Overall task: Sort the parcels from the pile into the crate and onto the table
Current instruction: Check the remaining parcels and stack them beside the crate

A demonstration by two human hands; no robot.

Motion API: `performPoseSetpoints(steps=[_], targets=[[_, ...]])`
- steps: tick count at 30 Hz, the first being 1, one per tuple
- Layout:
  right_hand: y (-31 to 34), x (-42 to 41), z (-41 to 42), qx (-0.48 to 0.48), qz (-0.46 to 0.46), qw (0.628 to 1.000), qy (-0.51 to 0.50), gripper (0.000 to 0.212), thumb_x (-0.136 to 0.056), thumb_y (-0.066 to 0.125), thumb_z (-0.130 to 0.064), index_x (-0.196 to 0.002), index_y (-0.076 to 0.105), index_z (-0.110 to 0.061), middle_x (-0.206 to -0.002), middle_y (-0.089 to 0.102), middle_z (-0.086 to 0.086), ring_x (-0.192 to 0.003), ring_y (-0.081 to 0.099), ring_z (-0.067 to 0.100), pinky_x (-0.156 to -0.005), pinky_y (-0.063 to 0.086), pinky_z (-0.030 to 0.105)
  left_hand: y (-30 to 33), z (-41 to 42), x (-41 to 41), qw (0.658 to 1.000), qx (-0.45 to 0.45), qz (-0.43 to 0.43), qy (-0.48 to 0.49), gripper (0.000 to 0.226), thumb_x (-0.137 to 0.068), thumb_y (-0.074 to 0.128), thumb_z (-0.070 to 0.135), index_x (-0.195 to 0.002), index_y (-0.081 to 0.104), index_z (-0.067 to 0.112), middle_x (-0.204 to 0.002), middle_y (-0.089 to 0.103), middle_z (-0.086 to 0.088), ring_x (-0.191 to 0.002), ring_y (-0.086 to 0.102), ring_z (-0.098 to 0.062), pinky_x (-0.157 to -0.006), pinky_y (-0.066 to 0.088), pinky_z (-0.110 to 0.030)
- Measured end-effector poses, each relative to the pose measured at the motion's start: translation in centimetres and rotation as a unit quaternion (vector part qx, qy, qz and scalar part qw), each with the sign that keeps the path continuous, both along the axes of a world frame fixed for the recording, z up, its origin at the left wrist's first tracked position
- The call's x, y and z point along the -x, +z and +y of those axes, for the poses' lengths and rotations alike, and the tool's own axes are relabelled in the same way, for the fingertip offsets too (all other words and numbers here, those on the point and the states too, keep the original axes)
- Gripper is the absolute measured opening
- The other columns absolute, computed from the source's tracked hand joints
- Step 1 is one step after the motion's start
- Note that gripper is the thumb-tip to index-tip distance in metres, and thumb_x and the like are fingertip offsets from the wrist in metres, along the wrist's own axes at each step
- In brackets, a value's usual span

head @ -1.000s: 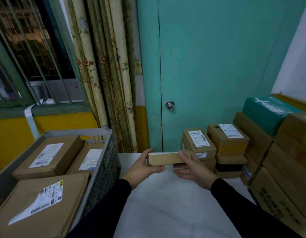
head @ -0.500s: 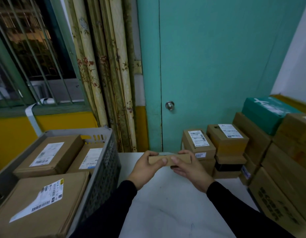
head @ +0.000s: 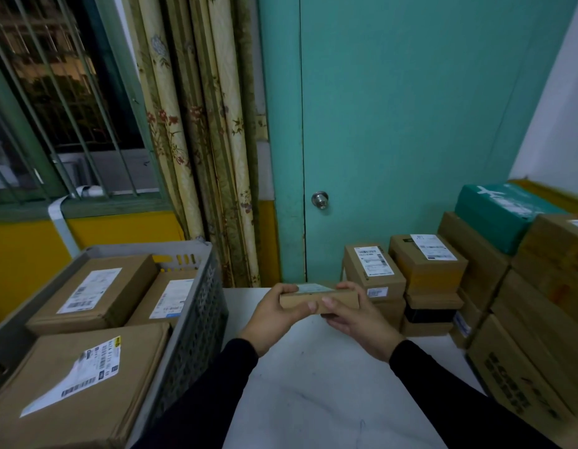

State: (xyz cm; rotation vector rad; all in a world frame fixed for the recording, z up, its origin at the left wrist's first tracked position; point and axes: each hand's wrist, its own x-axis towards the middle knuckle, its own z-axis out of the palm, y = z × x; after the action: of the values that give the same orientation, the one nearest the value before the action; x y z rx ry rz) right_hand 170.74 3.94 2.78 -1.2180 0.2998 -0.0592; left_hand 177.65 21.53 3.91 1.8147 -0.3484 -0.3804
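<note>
While both hands are wrapped around it, the small flat parcel sits above the white table, roughly centre of the scene. The left hand has its thumb across the near face and its fingers curled over the far top edge. The right hand does much the same, thumb on the near face and fingers tucked underneath and round the right end. So both are closed on the box, not loose. There's a label on its top side, but it's angled away and I can't read it.

Off to the left is the grey crate, already holding three labelled cardboard boxes. To the right and far right is the pile, with stacked brown cartons and a teal box on top.

My guess is they're checking the label to decide crate or table. What could go wrong: the crate looks pretty full, so a thin box dropped in could slide off. Also the pile looks stacked high, so an elbow bump could shift it.
</note>
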Motion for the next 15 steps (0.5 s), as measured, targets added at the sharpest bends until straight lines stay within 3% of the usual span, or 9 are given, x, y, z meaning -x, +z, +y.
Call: performPoseSetpoints(steps=[3,5,8,11,13,15], targets=[[0.03,0.21,0.0,-0.026,0.005,1.0,0.006,0.056,-0.074,0.075,-0.035,-0.124,0.053,-0.026,-0.132,0.059,0.011,-0.118,0.064,0.027,-0.095,0.056,0.035,0.03,0.17,0.06,0.998,0.042,0.053,-0.015,0.057,-0.079,0.078,0.054,-0.123,0.06,0.023,-0.122,0.061,0.003,-0.112,0.061,-0.015,-0.098,0.054,-0.029],[0.09,0.18,-0.07,-0.08,0.017,0.997,-0.004,0.043,-0.083,0.068,-0.041,-0.12,0.058,-0.022,-0.129,0.062,0.01,-0.119,0.062,0.028,-0.095,0.055,0.039,0.09,0.29,-0.05,0.992,0.072,0.101,-0.001,0.051,-0.084,0.068,0.059,-0.121,0.064,0.024,-0.126,0.063,-0.003,-0.115,0.062,-0.02,-0.103,0.053,-0.036],[0.02,0.15,-0.35,-0.095,0.028,0.995,0.0,0.025,-0.099,0.057,-0.038,-0.114,0.062,-0.018,-0.124,0.068,0.009,-0.114,0.064,0.023,-0.092,0.055,0.042,-0.04,0.47,-0.56,0.985,0.096,0.137,0.048,0.038,-0.097,0.066,0.024,-0.133,0.055,0.022,-0.134,0.06,-0.01,-0.114,0.063,-0.024,-0.098,0.055,-0.035],[-0.16,0.02,-0.58,-0.021,0.036,0.999,0.004,0.005,-0.102,0.057,-0.019,-0.106,0.058,-0.021,-0.124,0.069,0.008,-0.101,0.067,0.019,-0.078,0.056,0.035,-0.2,0.7,-0.66,0.972,0.132,0.182,0.062,0.082,-0.089,0.069,-0.002,-0.155,0.028,0.025,-0.132,0.061,-0.012,-0.111,0.066,-0.03,-0.099,0.055,-0.043],[-0.38,-0.11,-0.72,0.022,0.039,0.999,-0.001,0.02,-0.1,0.059,-0.009,-0.109,0.052,-0.025,-0.125,0.066,0.007,-0.099,0.067,0.021,-0.078,0.055,0.035,0.0,0.71,-0.56,0.971,0.128,0.196,0.053,0.1,-0.085,0.07,-0.008,-0.16,0.015,0.027,-0.134,0.06,-0.014,-0.111,0.066,-0.032,-0.099,0.055,-0.045],[-0.47,-0.11,-0.79,0.044,0.03,0.999,-0.009,0.04,-0.097,0.065,-0.009,-0.124,0.044,-0.029,-0.126,0.065,0.005,-0.104,0.069,0.023,-0.09,0.057,0.04,0.26,0.74,-0.53,0.971,0.118,0.203,0.04,0.105,-0.083,0.071,-0.011,-0.162,0.011,0.026,-0.137,0.058,-0.014,-0.112,0.065,-0.032,-0.099,0.055,-0.046]])
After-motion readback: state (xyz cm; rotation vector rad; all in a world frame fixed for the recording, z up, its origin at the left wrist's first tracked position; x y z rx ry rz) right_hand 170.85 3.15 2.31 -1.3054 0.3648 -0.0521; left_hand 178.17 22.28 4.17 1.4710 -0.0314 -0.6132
